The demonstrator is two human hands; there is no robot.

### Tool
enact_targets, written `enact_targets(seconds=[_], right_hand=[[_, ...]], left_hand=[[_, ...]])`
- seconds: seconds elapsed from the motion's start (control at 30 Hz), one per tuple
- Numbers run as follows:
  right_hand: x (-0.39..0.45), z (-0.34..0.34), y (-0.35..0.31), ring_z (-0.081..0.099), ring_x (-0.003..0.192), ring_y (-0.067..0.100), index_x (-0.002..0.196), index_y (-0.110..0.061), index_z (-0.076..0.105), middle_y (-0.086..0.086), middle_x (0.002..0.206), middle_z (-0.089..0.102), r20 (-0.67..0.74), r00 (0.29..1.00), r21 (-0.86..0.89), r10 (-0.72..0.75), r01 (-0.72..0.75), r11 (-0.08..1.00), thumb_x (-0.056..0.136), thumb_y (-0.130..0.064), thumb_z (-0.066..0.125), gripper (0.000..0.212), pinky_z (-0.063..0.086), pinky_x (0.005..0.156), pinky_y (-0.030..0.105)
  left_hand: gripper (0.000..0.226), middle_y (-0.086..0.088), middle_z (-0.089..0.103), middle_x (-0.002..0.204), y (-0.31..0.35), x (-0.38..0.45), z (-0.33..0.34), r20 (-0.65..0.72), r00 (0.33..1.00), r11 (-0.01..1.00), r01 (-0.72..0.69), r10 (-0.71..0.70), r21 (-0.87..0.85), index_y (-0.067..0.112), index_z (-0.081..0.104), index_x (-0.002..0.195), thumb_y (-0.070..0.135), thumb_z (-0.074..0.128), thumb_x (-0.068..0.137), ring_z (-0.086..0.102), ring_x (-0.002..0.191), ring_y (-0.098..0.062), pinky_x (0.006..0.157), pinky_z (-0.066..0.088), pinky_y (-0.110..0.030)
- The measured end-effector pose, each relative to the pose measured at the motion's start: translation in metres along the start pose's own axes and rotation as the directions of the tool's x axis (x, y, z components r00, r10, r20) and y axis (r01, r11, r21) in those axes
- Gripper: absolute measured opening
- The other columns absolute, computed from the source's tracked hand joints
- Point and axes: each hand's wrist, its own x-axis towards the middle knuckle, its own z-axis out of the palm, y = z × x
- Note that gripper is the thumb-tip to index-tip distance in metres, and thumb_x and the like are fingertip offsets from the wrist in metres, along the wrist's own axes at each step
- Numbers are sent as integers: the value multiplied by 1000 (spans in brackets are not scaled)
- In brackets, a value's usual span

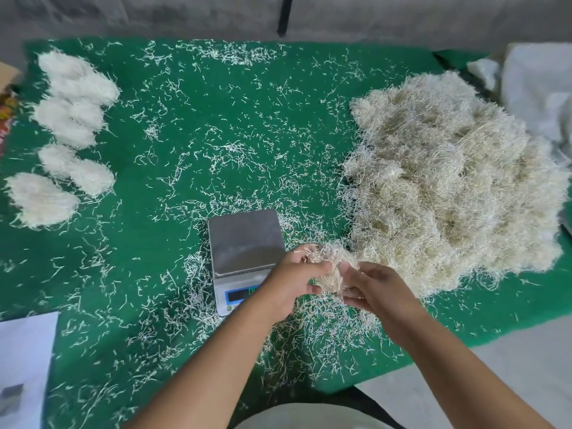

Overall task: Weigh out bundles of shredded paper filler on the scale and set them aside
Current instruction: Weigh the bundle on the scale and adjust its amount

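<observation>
A desk (pixel 216 125) covered in a green, felt-like mat fills most of the view, littered all over with thin pale paper strands, thickest near the front edge below the hands. On its right side sits the big heap of shredded paper filler (pixel 448 187), a loose, wiry, cream-coloured mound with a ragged outline, reaching almost to the right edge of the desk. Along the left side lie the weighed bundles (pixel 68 134), whiter, softer-looking oblong tufts set in a rough column, some touching one another. Behind the heap at the far right is crumpled white sheeting (pixel 538 88). A flat white sheet (pixel 24 366) lies at the near left corner. Near the front centre stands the scale (pixel 244 243), a boxy white body with a bare, square, dull grey metal pan and a blue-framed display partly hidden by the left wrist. Just right of the scale, above the desk, both hands hold a small tangled clump of filler (pixel 332 267) between them. The left hand (pixel 294 283) has its fingers curled round the clump's left side, thumb on top. The right hand (pixel 374 289) pinches the clump's right side with thumb and bent fingers
</observation>
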Motion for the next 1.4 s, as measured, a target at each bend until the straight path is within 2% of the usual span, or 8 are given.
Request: enact_targets(seconds=[0.07,0.17,0.3,0.4,0.5,0.6,0.93,1.4], right_hand=[[1,4,-1,79,96,20,122,-24,63,0,105,81,5,1000,-1,11,-11,1000,96,-39,74,32,63,88,38],[-3,3,2,78,100,15,130,-26,62,-5,112,80,-11,1000,-50,18,-19,999,101,-36,68,31,61,92,38],[-14,-1,17,77,100,18,125,-20,67,-4,110,80,-7,997,-70,81,-81,994,105,-34,63,25,61,94,41],[-18,0,28,78,100,17,124,-19,68,-4,110,81,4,993,-84,115,-115,990,107,-31,61,21,61,94,41],[-18,2,33,78,99,17,123,-18,68,-4,109,81,12,991,-86,133,-131,988,108,-27,60,19,61,89,37],[-16,1,36,78,99,16,122,-18,69,-5,109,81,16,992,-97,125,-123,988,108,-27,60,19,61,85,35],[-12,15,59,78,96,15,121,-17,69,-4,105,81,19,984,-153,180,-175,973,109,-19,57,17,59,83,35],[-11,28,53,78,101,19,122,-17,70,-3,109,81,25,986,-166,163,-157,974,108,-23,58,19,60,98,47]], left_hand=[[61,-6,69,117,6,7,-23,-132,991,999,-32,28,-28,22,54,139,13,82,86,73,97,-25,74,62,-31],[44,-11,69,119,12,20,-68,-409,909,988,-130,87,-79,18,58,118,1,81,84,74,97,-29,69,62,-29],[61,-12,60,119,13,34,-115,-687,721,989,-144,90,-21,7,54,136,1,83,83,67,101,-29,72,60,-30],[66,-2,61,100,8,37,-125,-708,688,986,-98,163,132,8,57,138,16,89,81,66,80,-20,81,63,-43],[65,-4,67,106,5,35,-134,-698,679,970,-87,226,229,11,63,130,31,92,76,68,91,-25,90,60,-50],[52,1,72,101,-3,20,-147,-716,656,970,-121,239,212,14,68,118,35,91,77,70,80,-18,82,63,-48],[17,3,72,104,-87,-53,-198,-853,509,987,-159,113,36,15,69,117,15,65,101,71,95,-17,71,58,-29],[15,1,73,104,-84,-55,-200,-852,512,980,-200,107,2,14,71,113,12,63,101,70,90,-15,70,56,-28]])
